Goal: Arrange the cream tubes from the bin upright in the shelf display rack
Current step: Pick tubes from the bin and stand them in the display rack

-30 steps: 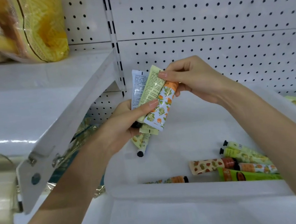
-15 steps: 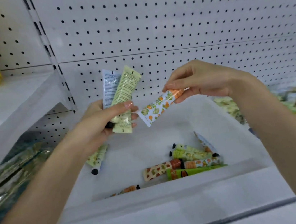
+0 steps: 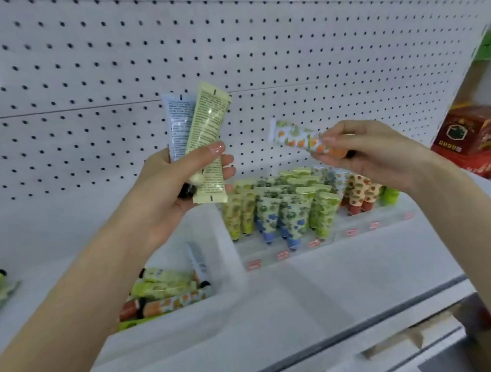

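Now the right hand (image 3: 380, 152), at centre right of the frame, is pinching a small white soft-plastic cream tube printed with orange and green fruit (image 3: 294, 138) near its orange cap end. Its fingers (image 3: 344, 137) are curling round that end while the flat crimped end is pointing up and left, in the air above the rack. The left hand (image 3: 163, 209), at centre, is gripping at least two more tubes, a pale green printed tube (image 3: 207, 134) and a pale blue one (image 3: 177, 119) behind it, with its thumb pressing across them. Just below, the clear plastic shelf display rack (image 3: 323, 242) is carrying rows of tubes standing cap-down, and at lower left the white plastic bin (image 3: 227, 244) is holding loose patterned tubes (image 3: 164, 293) lying flat. The fruit tube is probably handling as light, glossy and a little slippery, with a soft body that dents under a squeeze. The stiff cap and shoulder are likely the safest places to hold it. Lowering it cap first is looking sensible, since the standing neighbours seem easy to topple.
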### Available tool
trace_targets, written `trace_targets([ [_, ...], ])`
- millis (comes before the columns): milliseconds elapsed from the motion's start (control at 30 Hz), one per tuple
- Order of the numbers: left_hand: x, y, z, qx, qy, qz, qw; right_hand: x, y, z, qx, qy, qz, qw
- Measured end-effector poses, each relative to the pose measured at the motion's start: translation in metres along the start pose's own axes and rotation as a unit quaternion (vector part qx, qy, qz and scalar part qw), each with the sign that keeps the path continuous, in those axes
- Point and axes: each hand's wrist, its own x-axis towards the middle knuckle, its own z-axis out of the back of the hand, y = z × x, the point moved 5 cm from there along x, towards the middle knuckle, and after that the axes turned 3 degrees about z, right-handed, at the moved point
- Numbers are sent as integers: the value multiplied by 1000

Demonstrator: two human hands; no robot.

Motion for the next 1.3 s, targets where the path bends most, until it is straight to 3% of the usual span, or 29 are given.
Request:
trace_targets([
  [133, -5, 32, -58, -14, 18, 7, 1000, -2, -21, 61, 168, -85, -48, 981],
  [300, -15, 99, -117, -23, 40, 49, 998, -19, -50, 111, 112, -98, -98, 984],
  [500, -19, 187, -145, 5, 33, 137, 990, -34, -78, 140, 210, -97, -143, 962],
  [733, -9, 213, -147, -7, -11, 114, 993, -36, -105, 143, 42, -14, -116, 992],
  [933, -5, 214, -150, -25, -31, 89, 995, -28, -108, 146, -59, -8, -71, 996],
  [1167, -3, 215, -148, -31, -29, 87, 995, -13, -92, 137, -294, 17, 33, 955],
  [1300, -3, 216, -147, -43, -36, 79, 995, -1, -83, 132, -329, 59, 36, 942],
])
